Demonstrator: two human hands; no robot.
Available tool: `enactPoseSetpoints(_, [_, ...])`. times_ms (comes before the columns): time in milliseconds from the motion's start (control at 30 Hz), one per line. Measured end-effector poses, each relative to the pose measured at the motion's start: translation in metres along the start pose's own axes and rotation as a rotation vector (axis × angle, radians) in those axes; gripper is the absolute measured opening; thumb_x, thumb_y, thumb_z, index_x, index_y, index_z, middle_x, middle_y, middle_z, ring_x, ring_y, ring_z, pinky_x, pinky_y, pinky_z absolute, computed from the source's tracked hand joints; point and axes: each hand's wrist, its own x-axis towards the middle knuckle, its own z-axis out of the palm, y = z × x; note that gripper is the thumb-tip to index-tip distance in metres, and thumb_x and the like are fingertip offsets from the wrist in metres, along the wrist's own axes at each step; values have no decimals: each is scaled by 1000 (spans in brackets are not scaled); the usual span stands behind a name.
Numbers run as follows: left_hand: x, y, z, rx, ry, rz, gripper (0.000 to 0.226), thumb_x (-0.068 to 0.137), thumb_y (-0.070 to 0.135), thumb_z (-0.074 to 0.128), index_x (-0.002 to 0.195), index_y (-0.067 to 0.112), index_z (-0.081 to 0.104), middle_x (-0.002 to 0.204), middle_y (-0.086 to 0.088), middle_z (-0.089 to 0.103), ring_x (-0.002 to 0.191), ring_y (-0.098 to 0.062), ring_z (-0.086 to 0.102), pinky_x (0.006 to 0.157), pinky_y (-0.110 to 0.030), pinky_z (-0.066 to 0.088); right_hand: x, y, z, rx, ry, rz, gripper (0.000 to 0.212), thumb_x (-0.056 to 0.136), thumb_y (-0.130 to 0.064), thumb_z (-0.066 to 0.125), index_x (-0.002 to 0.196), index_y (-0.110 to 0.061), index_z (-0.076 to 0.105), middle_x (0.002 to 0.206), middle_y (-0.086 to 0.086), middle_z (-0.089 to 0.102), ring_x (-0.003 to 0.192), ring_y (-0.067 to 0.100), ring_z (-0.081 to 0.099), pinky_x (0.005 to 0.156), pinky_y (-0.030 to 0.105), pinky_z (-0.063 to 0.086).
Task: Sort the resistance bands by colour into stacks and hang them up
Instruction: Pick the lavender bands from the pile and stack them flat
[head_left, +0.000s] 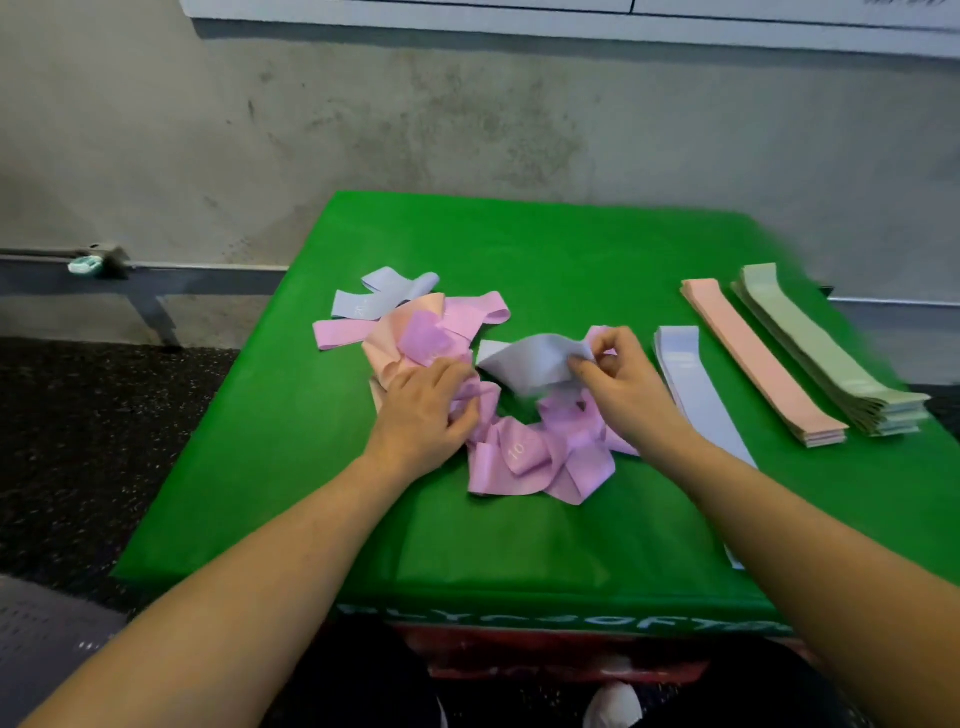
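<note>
A tangled heap of bands lies mid-table on the green box top (519, 540): several lilac-pink bands (524, 457), a peach band (395, 332) and pale blue bands (363, 304) at the back. My right hand (618, 384) pinches a crumpled pale blue band (530, 358) lifted above the heap. My left hand (423, 410) grips lilac-pink bands in the heap. To the right lie three flat stacks: pale blue (696, 395), peach (753, 358) and sage green (831, 353).
The green surface tops a red box (519, 654) with white lettering on its front edge. A grey concrete wall (363, 130) stands behind, with a metal rail (156, 267) on the left. Dark speckled floor (78, 441) lies to the left.
</note>
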Motion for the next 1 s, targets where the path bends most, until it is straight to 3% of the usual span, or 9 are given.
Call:
enactPoseSetpoints(67, [1,0,-1,45,-62,19,33,98,44,43,126,29,51,128,8,54,114,-16,52,105,-40,29,-8,-9,-12,95,57,8,13,101,-20,56,101,-28,46,102,15,66,90,29,68,75,45,55])
enactPoseSetpoints(133, [3,5,-3,92,-137,24,35,98,46,41,128,30,51,132,9,52,119,-15,51,110,-44,27,-16,-16,-22,136,82,17,15,101,-23,56,105,-36,50,105,9,68,94,24,69,74,39,54])
enactPoseSetpoints(267, [6,31,-11,52,-163,-25,32,97,37,45,126,29,53,135,9,52,124,-14,50,118,-53,19,-33,-36,-41,277,76,1,12,101,-17,57,105,-28,60,93,2,70,83,15,68,75,36,56])
enactPoseSetpoints(400, [9,59,-27,-252,-39,-145,30,97,23,50,127,25,53,136,5,50,122,-14,48,113,-50,37,-53,-61,-58,389,55,21,9,98,-16,60,104,-19,55,89,7,68,78,20,67,71,41,56])
enactPoseSetpoints(500, [3,91,-47,-601,-11,-128,36,99,37,48,134,27,45,141,6,46,126,-10,47,110,-50,42,-65,-76,-68,487,66,32,13,97,-8,58,98,-17,49,83,7,64,72,21,63,60,33,54])
enactPoseSetpoints(600, [-12,127,-63,-783,-5,-15,56,86,59,53,135,35,38,143,9,45,128,-7,49,109,-43,43,-78,-84,-75,542,37,58,15,97,-5,57,92,-17,49,81,7,59,69,20,60,58,31,53])
enactPoseSetpoints(733, [-31,167,-69,-765,-40,140,77,80,51,72,143,40,29,143,24,40,131,3,45,111,-25,39,-99,-92,-83,578,-31,82,13,96,-9,60,88,-16,52,75,3,66,65,20,67,54,26,54])
enactPoseSetpoints(900, [-48,199,-69,-713,155,201,62,87,30,75,138,41,41,135,12,54,124,-2,51,104,-25,45,-127,-99,-93,491,-69,40,12,92,-9,66,88,-12,54,75,5,65,68,17,65,63,29,56])
enactPoseSetpoints(1000, [-59,209,-75,-714,218,231,48,90,18,73,134,23,53,123,9,61,111,8,55,91,-12,44,-141,-100,-98,419,-43,-2,19,91,-9,68,82,-13,52,70,1,60,67,14,61,63,29,56])
